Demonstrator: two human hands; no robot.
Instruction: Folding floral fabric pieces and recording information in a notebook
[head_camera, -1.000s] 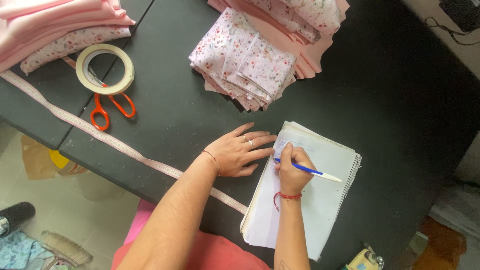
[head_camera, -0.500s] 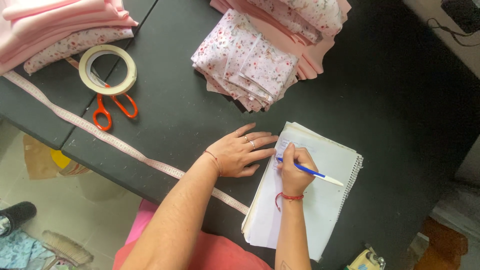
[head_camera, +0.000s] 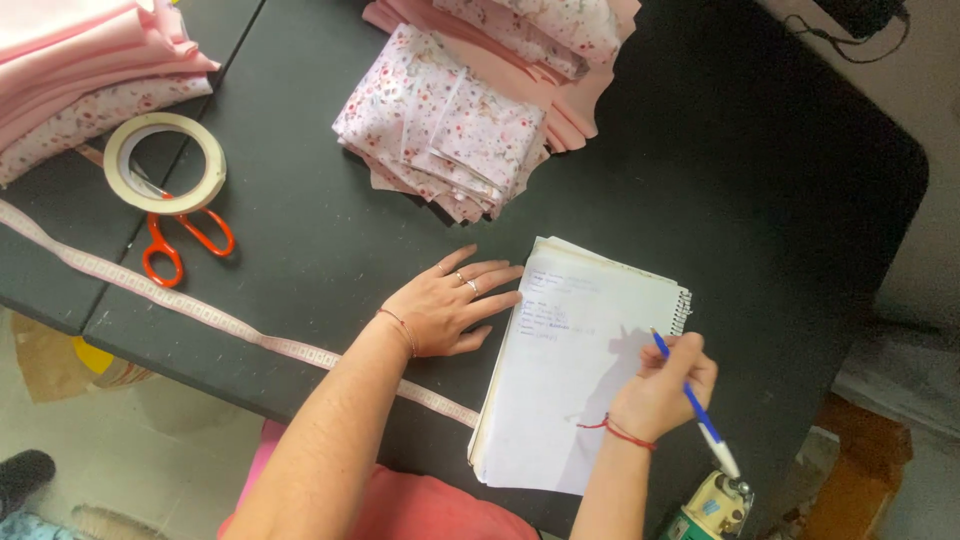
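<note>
Right hand (head_camera: 662, 392) w/ pen (head_camera: 695, 413) shifted right—maybe lifted.

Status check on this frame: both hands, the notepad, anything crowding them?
Left hand flat on table, touching notepad edge. Right hand grips blue pen at pad's right side. Nothing crowding them.

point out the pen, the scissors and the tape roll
pen (head_camera: 690, 400), head view, on the blue barrel just above the right hand's fingers
scissors (head_camera: 185, 245), head view, on the orange handle loops
tape roll (head_camera: 165, 163), head view, on the cream ring's rim
</note>
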